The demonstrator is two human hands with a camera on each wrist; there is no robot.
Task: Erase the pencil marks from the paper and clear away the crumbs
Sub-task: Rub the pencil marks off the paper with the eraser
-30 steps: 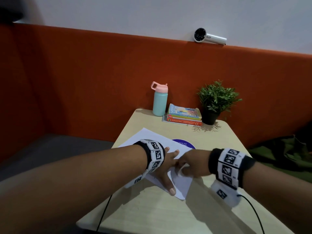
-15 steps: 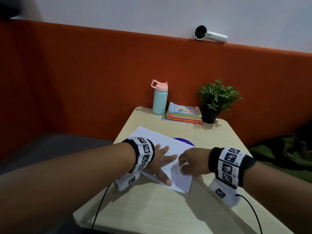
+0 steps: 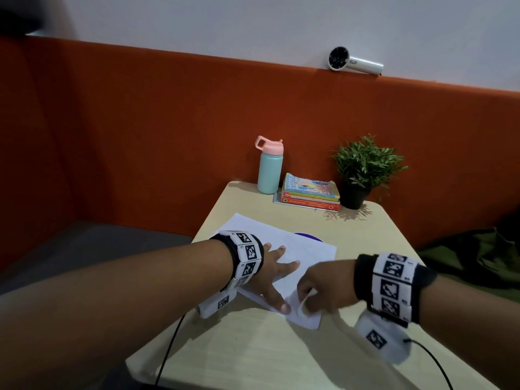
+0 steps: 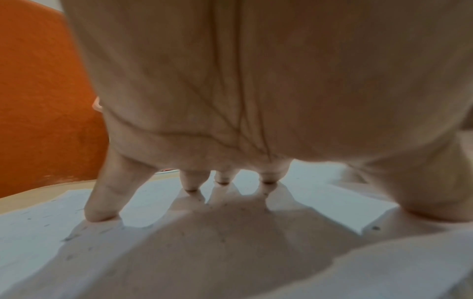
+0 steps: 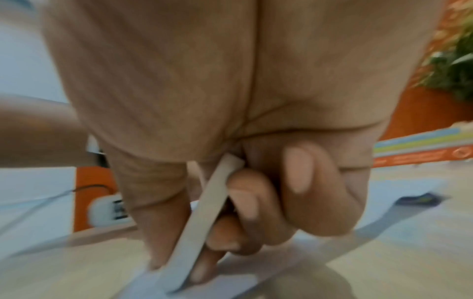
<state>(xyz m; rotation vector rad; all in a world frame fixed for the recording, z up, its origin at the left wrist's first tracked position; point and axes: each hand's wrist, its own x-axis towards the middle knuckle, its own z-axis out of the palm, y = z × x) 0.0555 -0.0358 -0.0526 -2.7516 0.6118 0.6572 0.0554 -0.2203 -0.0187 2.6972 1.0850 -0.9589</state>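
A white sheet of paper [image 3: 284,243] lies slanted on the beige table [image 3: 281,353]. My left hand [image 3: 274,274] presses flat on it with fingers spread; in the left wrist view the fingertips [image 4: 101,214] touch the paper [image 4: 33,228], which carries small dark crumbs. My right hand [image 3: 315,294] pinches a long white eraser [image 5: 202,204] between thumb and curled fingers, its lower end on the paper's near corner [image 5: 230,283]. The head view shows the eraser [image 3: 302,305] blurred by motion.
At the table's far edge stand a teal bottle with a pink lid [image 3: 269,167], a stack of books [image 3: 309,192] and a potted plant [image 3: 363,170]. A blue round object [image 3: 308,235] peeks from under the paper. An orange padded wall lies behind.
My right hand has moved with the eraser toward the paper's near corner. The left hand has shifted slightly back and stays flat on the sheet.
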